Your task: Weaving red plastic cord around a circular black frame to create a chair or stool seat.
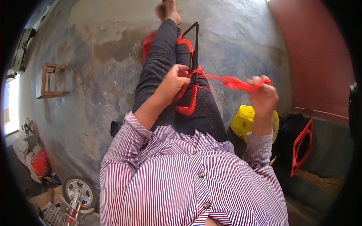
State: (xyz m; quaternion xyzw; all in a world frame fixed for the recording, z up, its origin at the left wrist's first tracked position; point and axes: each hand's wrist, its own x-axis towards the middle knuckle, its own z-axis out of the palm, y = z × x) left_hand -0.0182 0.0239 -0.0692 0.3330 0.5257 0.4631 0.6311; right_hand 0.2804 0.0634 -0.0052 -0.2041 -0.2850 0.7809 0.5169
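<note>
Across my lap lies a thin black frame [196, 47] with bent corners. Red cord [193, 100] is wound tightly in coils round its near end, and more red shows along the far side. My left hand [174, 83] is closed on the frame, thumb and fingers pinching close to where the loose strands leave it. Out to the right, my right hand [263, 96] grips a bunch of loose red cord [235, 82], stretched sideways from the frame. That hand is slightly blurred. Both of my legs are stretched out under the frame.
By my right forearm sits a yellow bag [241, 122], with a black bag [284, 132] and a red frame [295, 152] beyond it. A small wooden stool [47, 94] stands on the left. A spoked wheel [79, 193] is at lower left. A dark red wall [313, 56] rises right.
</note>
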